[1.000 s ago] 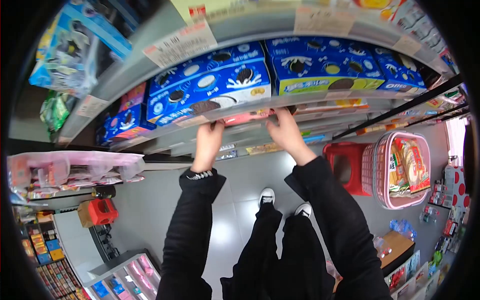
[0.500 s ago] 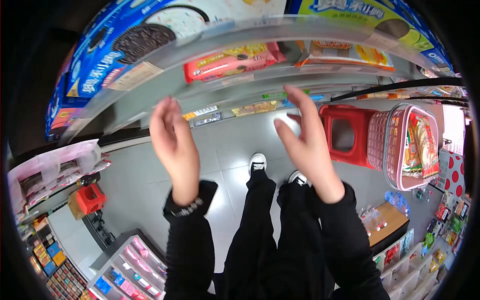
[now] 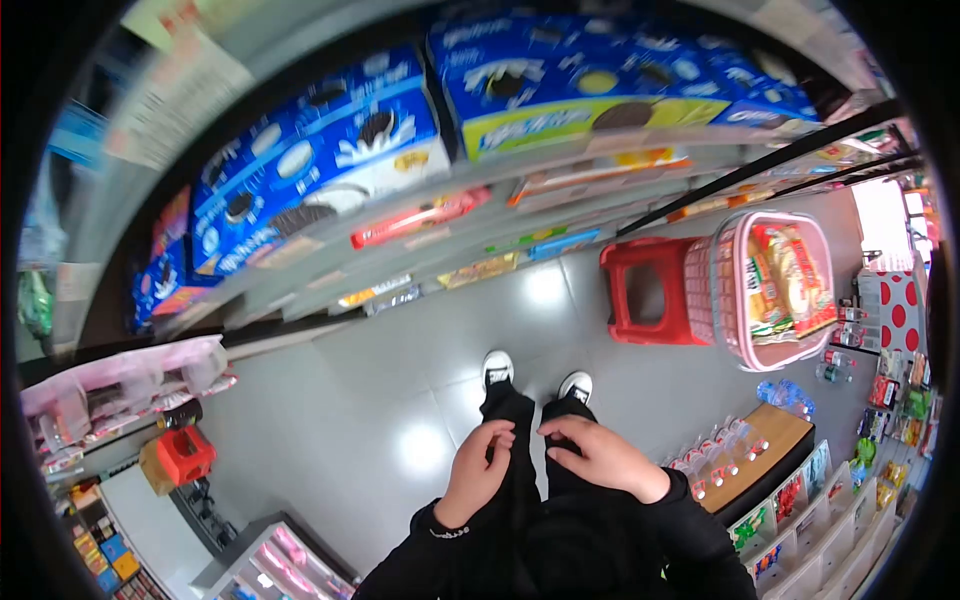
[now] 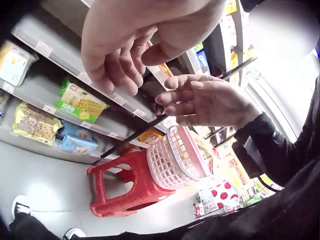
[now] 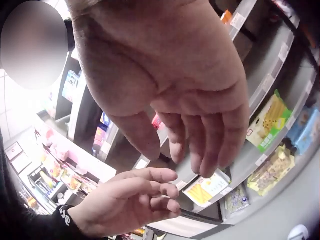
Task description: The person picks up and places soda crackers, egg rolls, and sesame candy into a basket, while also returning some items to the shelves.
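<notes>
Both hands hold nothing and hover in front of the body, fingers loosely bent and facing each other. In the head view the left hand (image 3: 478, 472) is over the dark trousers, with the right hand (image 3: 600, 458) a short gap to its right. Ahead of them on the shelf lies a red snack pack (image 3: 420, 218), beside an orange pack (image 3: 600, 178). Above these stand blue Oreo cookie boxes (image 3: 315, 160), one of them with a green band (image 3: 590, 115). The left wrist view shows the left palm (image 4: 175, 30) large and near, the right hand behind it.
To the right, a pink basket (image 3: 790, 345) with snack packs (image 3: 790, 280) is on a red stool (image 3: 650, 335). Several bottles (image 3: 715, 455) stand by a wooden-topped box (image 3: 775, 440). A second red stool (image 3: 185, 455) is at the left. Grey tiled floor (image 3: 350, 400) lies between.
Both hands have come away from the shelf, where they were at the red pack, and drawn back and down toward the body. The red pack stays on the shelf. The head view has shifted.
</notes>
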